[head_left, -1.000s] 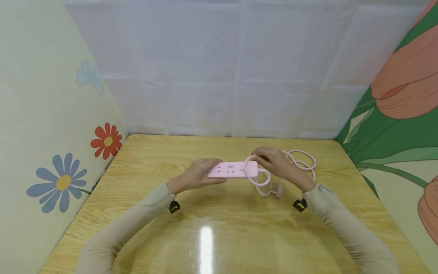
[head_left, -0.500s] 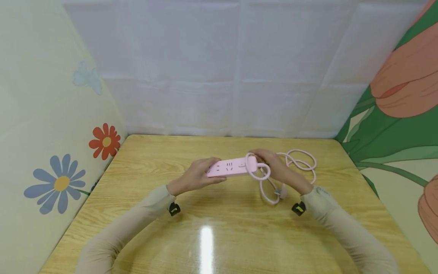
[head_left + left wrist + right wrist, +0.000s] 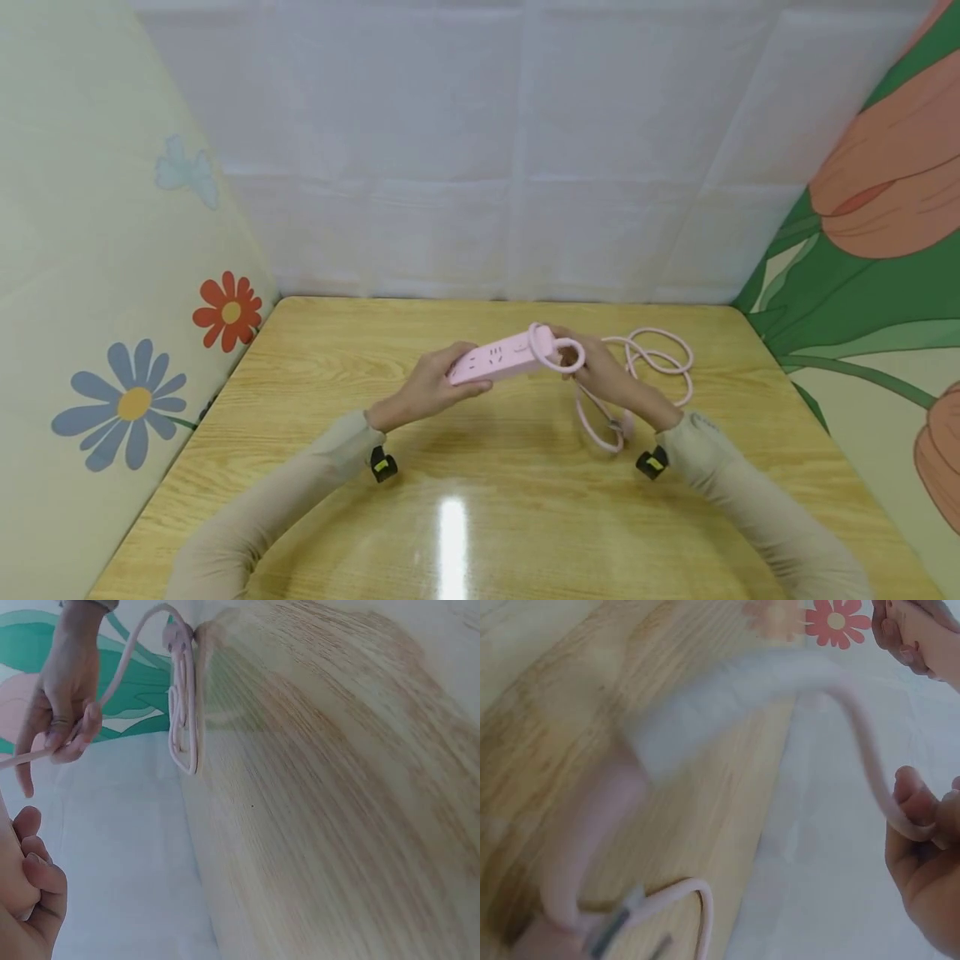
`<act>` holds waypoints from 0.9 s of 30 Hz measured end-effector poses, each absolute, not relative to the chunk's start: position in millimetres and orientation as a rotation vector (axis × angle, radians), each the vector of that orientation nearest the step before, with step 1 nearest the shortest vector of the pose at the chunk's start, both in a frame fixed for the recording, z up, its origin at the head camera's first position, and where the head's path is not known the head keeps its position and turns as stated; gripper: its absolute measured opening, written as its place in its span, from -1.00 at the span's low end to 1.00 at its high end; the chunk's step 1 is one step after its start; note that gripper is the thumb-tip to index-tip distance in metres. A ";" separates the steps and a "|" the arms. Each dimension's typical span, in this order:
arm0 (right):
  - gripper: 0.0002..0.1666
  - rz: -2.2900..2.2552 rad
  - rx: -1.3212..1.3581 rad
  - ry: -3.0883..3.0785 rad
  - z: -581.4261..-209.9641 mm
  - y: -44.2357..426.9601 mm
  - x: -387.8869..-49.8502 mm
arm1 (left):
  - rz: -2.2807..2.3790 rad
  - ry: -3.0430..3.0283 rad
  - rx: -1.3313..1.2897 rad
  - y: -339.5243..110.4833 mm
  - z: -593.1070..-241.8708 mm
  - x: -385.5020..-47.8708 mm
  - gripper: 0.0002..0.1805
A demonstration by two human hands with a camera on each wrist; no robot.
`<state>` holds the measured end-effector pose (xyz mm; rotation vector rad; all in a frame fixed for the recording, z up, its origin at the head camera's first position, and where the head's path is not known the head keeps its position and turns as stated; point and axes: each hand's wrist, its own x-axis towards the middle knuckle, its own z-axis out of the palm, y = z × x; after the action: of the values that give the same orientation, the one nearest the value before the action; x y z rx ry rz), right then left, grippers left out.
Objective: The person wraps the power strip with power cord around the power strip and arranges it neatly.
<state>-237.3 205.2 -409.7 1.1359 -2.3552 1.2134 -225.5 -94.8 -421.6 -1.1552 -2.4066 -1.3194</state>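
Note:
A pink power strip (image 3: 498, 357) is held up above the table, tilted with its right end higher. My left hand (image 3: 430, 385) grips its left end, thumb above and fingers below. A loop of pink cord (image 3: 573, 357) rings the strip's right end, where my right hand (image 3: 600, 367) pinches the cord. In the right wrist view the cord (image 3: 866, 742) runs into the curled fingers of my right hand (image 3: 934, 862). The left wrist view shows the cord passing through my right hand (image 3: 67, 697) and hanging down to the plug (image 3: 177, 637).
More cord (image 3: 675, 342) lies in loops on the wooden table (image 3: 360, 517) at the back right. The plug (image 3: 621, 425) is near the table surface, below my right hand. A white cloth stands behind, with flower-patterned panels at both sides.
The strip has tilted, its right end rising and shifting slightly left. My right hand has moved a little left with the cord, and the hanging cord and plug have shifted right.

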 end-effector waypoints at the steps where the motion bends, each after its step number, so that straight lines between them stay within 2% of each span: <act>1: -0.49 1.249 1.115 -2.377 -410.1 205.4 -235.7 | -1.329 -2.410 -1.132 -95.2 -421.3 -225.4 -0.48; 6: -0.70 1.414 1.008 -2.476 -413.4 207.2 -229.8 | -1.341 -2.419 -1.038 -97.6 -419.8 -225.9 -0.48; 9: -0.68 1.438 0.982 -2.500 -416.6 207.1 -228.7 | -1.331 -2.443 -1.014 -97.8 -420.0 -226.6 -0.48; 15: -0.81 1.280 1.028 -2.531 -421.6 201.4 -227.6 | -1.326 -2.482 -0.941 -94.7 -419.1 -225.6 -0.44; 19: -0.75 1.168 1.083 -2.531 -422.3 198.9 -226.0 | -1.317 -2.500 -0.889 -92.1 -416.6 -223.9 -0.43; 27: -0.53 1.287 1.052 -2.655 -422.4 201.6 -221.2 | -1.278 -2.498 -0.836 -85.0 -411.6 -222.5 -0.43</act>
<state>-221.2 201.6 -422.4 1.0517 -2.6551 1.2867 -222.5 -85.0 -411.6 -0.8360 -2.4983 -1.2782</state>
